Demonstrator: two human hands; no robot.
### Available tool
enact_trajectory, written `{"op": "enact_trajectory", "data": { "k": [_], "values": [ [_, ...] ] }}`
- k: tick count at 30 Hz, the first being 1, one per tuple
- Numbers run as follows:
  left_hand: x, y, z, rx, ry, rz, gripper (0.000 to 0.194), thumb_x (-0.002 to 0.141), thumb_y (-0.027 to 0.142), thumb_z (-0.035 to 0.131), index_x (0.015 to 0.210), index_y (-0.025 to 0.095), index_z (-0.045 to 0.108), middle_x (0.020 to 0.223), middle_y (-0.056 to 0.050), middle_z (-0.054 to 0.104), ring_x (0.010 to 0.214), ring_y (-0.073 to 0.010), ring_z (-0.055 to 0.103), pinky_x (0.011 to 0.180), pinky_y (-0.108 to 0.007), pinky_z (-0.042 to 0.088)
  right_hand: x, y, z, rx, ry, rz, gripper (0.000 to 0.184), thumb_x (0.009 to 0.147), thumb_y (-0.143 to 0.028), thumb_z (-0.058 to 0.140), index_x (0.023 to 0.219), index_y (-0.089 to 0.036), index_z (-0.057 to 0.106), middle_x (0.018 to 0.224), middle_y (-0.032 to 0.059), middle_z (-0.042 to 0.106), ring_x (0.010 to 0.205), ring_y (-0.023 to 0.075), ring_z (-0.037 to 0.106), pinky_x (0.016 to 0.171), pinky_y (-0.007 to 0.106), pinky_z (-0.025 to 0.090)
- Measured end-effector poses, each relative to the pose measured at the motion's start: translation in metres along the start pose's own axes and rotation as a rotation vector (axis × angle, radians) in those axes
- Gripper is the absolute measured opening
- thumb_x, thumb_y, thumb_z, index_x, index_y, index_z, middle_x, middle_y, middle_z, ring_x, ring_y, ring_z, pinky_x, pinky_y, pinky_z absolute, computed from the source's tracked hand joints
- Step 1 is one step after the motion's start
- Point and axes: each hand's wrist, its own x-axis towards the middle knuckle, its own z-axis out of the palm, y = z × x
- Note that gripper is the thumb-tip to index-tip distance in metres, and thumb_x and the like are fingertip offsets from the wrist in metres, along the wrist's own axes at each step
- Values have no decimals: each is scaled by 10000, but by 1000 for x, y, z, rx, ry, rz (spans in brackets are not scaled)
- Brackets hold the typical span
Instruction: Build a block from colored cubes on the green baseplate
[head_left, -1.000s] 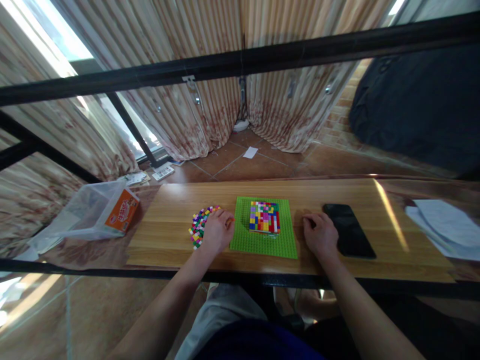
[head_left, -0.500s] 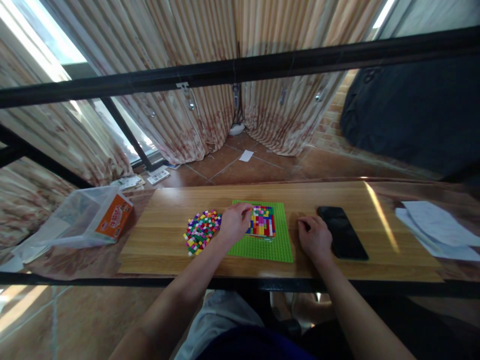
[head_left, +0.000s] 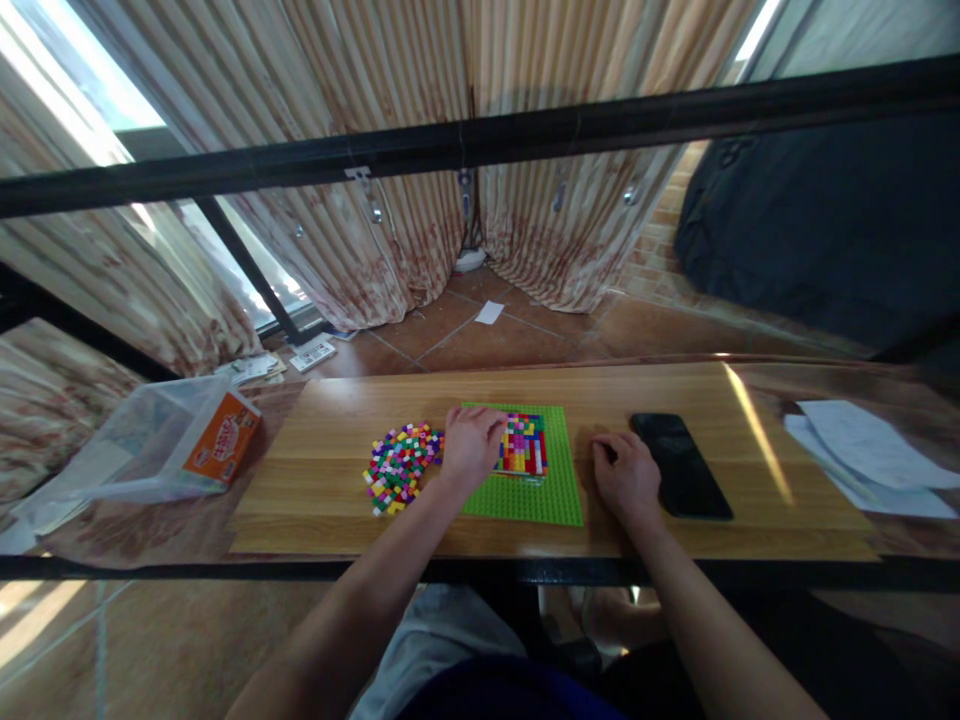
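My left hand (head_left: 471, 447) is over the left part of a green studded baseplate (head_left: 559, 500), its fingers pinched together. Anything between the fingertips is too small to make out. Beneath and beside those fingertips is a block of colourful small bricks (head_left: 526, 447) in rows, its left part hidden by the hand. A heap of loose small bricks (head_left: 401, 465) lies just left of this hand. My right hand (head_left: 628, 478) rests on the table with loosely curled fingers, nothing visible in them, between the baseplate and a black phone (head_left: 682, 465).
The wooden tabletop (head_left: 300, 470) carries these things. At the left stands a clear plastic bin (head_left: 150, 445) with an orange label. White paper sheets (head_left: 877, 445) lie at the right. A black bar (head_left: 420, 145) crosses beyond the table, before long curtains (head_left: 547, 220).
My left hand has shifted very slightly over the brick block, fingers still pinched. My right hand stays curled in the same place. The whole view has moved a little.
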Motion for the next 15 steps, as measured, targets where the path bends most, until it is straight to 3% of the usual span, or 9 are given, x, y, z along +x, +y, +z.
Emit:
{"op": "enact_trajectory", "data": {
  "k": [15],
  "values": [
    [3,4,9,-48,28,-98,142,817,154,577,842,224,698,857,-8,737,871,-203,641,864,-383,414,0,0,-1,-8,13,-9,252,851,-315,472,823,-193,690,853,82,645,814,216,555,727,329,420]
  ]
}}
